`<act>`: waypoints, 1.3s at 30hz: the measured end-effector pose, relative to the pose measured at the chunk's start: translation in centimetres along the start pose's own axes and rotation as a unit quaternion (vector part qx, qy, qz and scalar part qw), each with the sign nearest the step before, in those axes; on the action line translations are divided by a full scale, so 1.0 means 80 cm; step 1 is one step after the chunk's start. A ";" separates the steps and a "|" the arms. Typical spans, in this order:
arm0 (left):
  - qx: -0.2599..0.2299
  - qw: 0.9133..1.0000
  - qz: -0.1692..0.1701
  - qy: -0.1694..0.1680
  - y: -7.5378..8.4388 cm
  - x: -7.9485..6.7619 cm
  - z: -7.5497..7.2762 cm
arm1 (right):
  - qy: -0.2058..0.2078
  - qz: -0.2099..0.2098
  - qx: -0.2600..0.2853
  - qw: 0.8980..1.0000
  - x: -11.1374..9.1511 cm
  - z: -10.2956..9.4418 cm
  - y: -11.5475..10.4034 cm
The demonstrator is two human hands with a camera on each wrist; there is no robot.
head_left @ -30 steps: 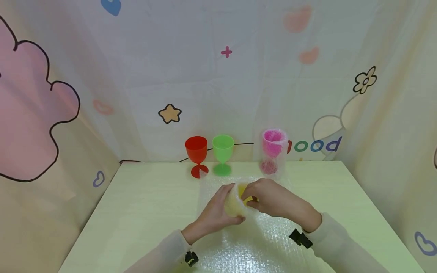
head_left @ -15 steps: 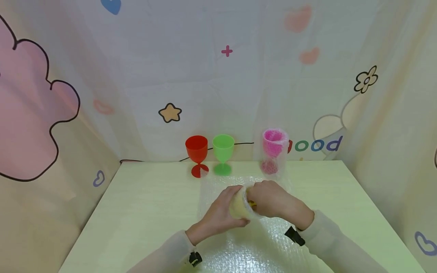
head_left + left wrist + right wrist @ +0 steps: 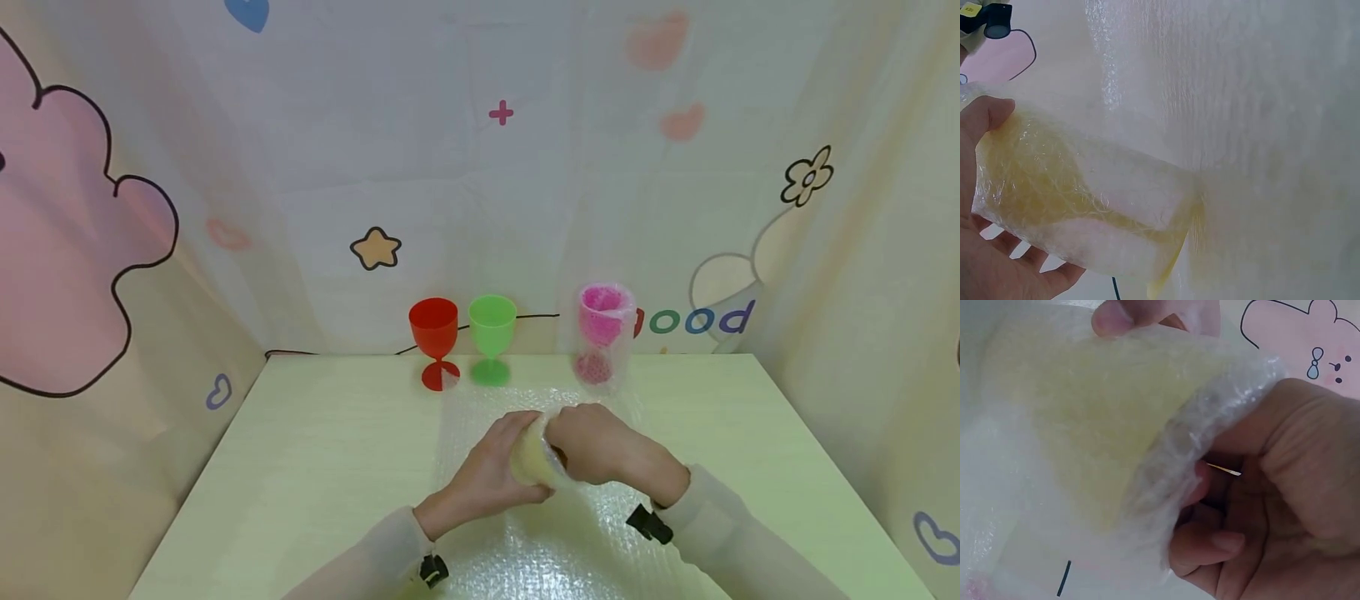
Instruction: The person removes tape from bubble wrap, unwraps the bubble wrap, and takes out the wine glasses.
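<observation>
A yellow goblet [image 3: 1035, 181] rolled in clear bubble wrap [image 3: 1135, 175] is held tilted above the table, its open end toward the right. My left hand [image 3: 495, 471] grips the wrapped bowl from the left, thumb on one side and fingers round the other. At the mouth, my right hand [image 3: 600, 443] has its fingers curled over the wrap's edge [image 3: 1179, 450] and tucked inside; those fingertips are partly hidden. Toward the foot, the wrap extends as a loose tube, seen in the left wrist view.
Along the table's back stand a red goblet [image 3: 435, 333], a green goblet [image 3: 491, 333] and a pink goblet [image 3: 602, 321] in bubble wrap. A flat bubble wrap sheet [image 3: 555, 554] covers the middle of the table [image 3: 322, 467]. A printed curtain [image 3: 450, 167] hangs behind.
Both hands have shifted slightly, the wrapped goblet moving a little right and downward. My right fingers have gone deeper into its mouth, hiding the yellow inside.
</observation>
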State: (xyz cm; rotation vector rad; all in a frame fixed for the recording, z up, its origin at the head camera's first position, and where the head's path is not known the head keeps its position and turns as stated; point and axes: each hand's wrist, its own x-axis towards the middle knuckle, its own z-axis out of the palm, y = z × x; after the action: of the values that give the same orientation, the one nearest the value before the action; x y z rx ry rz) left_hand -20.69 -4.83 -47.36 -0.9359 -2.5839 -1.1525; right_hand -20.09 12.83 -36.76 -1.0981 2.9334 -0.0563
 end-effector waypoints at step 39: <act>-0.065 0.993 -0.090 0.026 -0.017 -0.005 -0.012 | 0.251 -0.004 0.155 0.955 -0.043 -0.003 0.034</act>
State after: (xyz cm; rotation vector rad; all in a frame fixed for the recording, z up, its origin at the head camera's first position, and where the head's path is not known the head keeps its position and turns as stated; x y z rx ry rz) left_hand -21.28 -6.44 -47.67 -0.6968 -2.6227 -1.3856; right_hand -19.26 17.15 -36.62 -1.1863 3.1674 -0.8891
